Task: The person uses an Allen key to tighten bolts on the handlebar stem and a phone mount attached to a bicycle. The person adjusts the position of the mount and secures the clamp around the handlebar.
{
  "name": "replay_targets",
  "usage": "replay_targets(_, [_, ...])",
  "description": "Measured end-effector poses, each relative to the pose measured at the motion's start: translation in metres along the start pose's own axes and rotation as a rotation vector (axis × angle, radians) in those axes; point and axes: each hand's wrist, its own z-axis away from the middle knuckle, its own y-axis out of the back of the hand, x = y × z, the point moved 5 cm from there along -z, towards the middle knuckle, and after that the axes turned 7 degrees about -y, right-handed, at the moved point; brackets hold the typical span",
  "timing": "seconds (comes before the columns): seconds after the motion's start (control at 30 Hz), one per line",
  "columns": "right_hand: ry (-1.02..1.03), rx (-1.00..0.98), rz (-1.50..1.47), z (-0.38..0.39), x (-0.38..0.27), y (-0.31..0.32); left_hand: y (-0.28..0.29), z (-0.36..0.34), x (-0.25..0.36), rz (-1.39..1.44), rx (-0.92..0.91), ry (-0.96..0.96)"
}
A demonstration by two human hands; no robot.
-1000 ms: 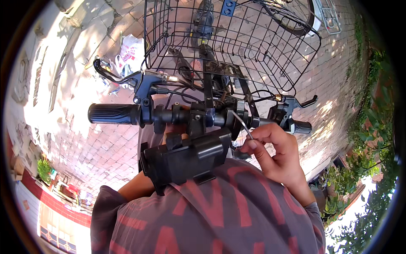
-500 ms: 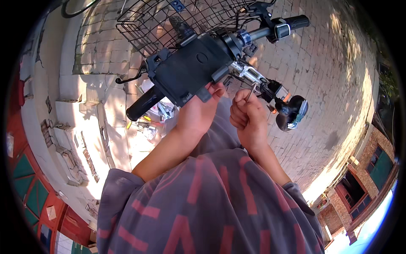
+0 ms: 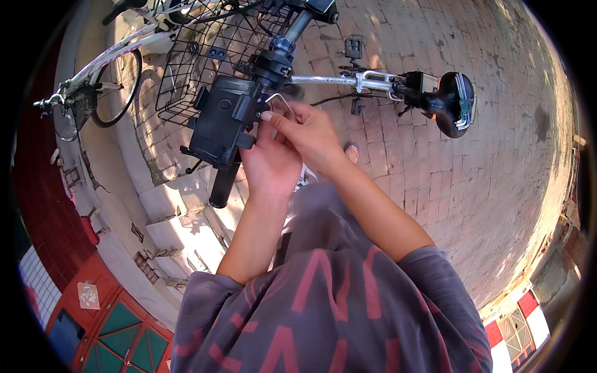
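Observation:
A black phone holder (image 3: pixel 221 118) is mounted on the bicycle handlebar (image 3: pixel 297 28) beside a black clamp (image 3: pixel 270 68). My right hand (image 3: pixel 311 140) is closed on a bent silver hex key (image 3: pixel 280 97), its thumb close to the holder's side. My left hand (image 3: pixel 270 165), palm up, reaches under the holder with fingers curled; what they hold is partly hidden behind my right hand. Below the holder sticks out a black handlebar grip (image 3: pixel 222 189).
A black wire basket (image 3: pixel 180 81) is behind the holder, a second bicycle (image 3: pixel 102 71) at upper left. The saddle (image 3: pixel 449 102) is to the right. A sandaled foot (image 3: pixel 352 151) stands on the paving (image 3: pixel 410 174); steps (image 3: pixel 171 202) line the left.
The view has swung round, bringing the saddle right and the handlebar more upright. My right hand has moved in from apart to meet my left hand beside the holder, carrying the hex key.

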Motion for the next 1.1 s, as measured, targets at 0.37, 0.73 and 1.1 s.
replay_targets(0.37, [0.001,0.060,-0.027,0.002,-0.005,-0.012,0.010,0.045,0.048,-0.935,-0.189,-0.192])
replay_targets(0.73, [0.014,-0.018,0.093,-0.006,-0.001,-0.006,-0.017,0.006,0.074,-1.874,-0.332,-0.821])
replay_targets(1.1, [-0.017,-0.043,-0.005,-0.007,0.008,-0.006,-0.016,0.013,0.092,-1.730,-0.548,-0.977])
